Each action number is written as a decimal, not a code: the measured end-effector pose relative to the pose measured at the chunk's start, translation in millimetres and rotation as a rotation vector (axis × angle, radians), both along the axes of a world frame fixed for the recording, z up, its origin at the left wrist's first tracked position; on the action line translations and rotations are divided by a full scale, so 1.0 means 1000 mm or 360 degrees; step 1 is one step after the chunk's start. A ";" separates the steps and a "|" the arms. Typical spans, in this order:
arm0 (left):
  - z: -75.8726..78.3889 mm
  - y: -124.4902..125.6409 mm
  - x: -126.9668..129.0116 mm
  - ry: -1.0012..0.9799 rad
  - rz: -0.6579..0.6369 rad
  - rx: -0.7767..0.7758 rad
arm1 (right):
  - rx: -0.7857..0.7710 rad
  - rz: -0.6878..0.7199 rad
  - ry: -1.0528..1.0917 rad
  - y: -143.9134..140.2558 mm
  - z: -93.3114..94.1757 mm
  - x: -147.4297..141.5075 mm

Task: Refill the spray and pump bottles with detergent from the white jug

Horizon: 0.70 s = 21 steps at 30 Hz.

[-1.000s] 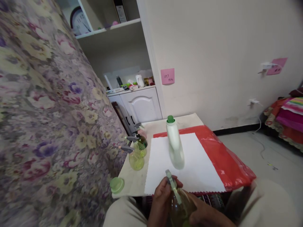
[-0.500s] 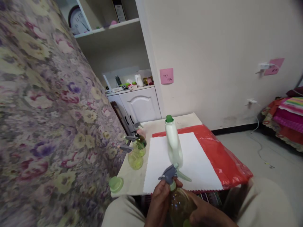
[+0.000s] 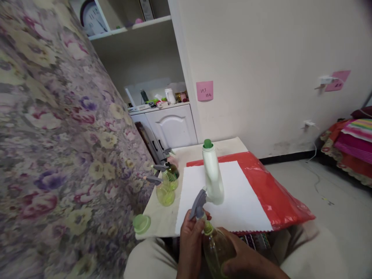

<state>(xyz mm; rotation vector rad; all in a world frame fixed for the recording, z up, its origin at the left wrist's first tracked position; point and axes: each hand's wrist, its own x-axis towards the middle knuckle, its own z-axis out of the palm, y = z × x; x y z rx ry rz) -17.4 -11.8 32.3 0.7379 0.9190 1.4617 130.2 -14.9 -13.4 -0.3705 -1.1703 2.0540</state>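
Currently I see right hand (image 3: 247, 263) clamped round spray bottle (image 3: 216, 250) body to steady it; left hand (image 3: 190, 240) grip pinching trigger head (image 3: 199, 203) at the neck.

Soft, even daylight fills the room, brightest on the pale wall (image 3: 261, 58). Shadows stay faint. The floral curtain (image 3: 52, 135) smears and bends at the left edge; the near hands are slightly soft.
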 end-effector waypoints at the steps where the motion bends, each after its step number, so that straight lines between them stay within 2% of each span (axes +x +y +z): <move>1: 0.001 0.002 -0.002 0.0007 0.0008 0.0008 | 0.0004 -0.0025 -0.0038 0.000 0.000 0.001; 8: 0.027 0.010 -0.021 0.0080 0.0188 0.0310 | 0.0092 -0.0182 -0.0288 0.003 -0.016 0.005; 13: 0.041 0.023 -0.045 0.0100 0.0391 0.0405 | 0.0086 -0.0241 -0.0426 0.004 -0.029 0.007; 17: 0.041 0.045 -0.068 0.0213 0.0595 0.0435 | 0.0107 -0.0287 -0.0444 0.007 -0.044 0.008; 19: 0.037 0.060 -0.078 0.0457 0.0651 0.0414 | 0.0108 -0.0300 -0.0431 0.011 -0.056 0.008; 21: 0.027 0.078 -0.085 0.0839 0.0672 0.0360 | 0.0095 -0.0310 -0.0452 0.014 -0.069 0.009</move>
